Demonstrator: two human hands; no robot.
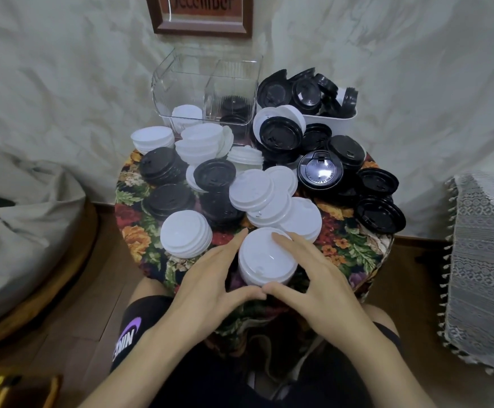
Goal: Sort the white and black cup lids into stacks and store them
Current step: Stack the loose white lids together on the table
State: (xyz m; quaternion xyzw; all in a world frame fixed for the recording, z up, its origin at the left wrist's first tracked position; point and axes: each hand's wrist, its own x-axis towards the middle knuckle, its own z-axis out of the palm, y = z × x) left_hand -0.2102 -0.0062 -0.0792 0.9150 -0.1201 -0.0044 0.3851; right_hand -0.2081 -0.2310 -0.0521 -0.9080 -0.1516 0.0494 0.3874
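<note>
While the tabletop (348, 248) is crowded with loose lids (319, 170), the left hand (210, 278) and right hand (313, 275) hold one white stack (264, 257) at its near edge.
Behind, the clear box (207, 83) holds white and black lids. Fingers (291, 247) and thumbs bend round the stack's sides, thumbs touching in front. Thin, light and smooth as such lids look, the column will probably lean or slide apart; I would hold it low at the sides, one finger on top, not squeezing hard.
</note>
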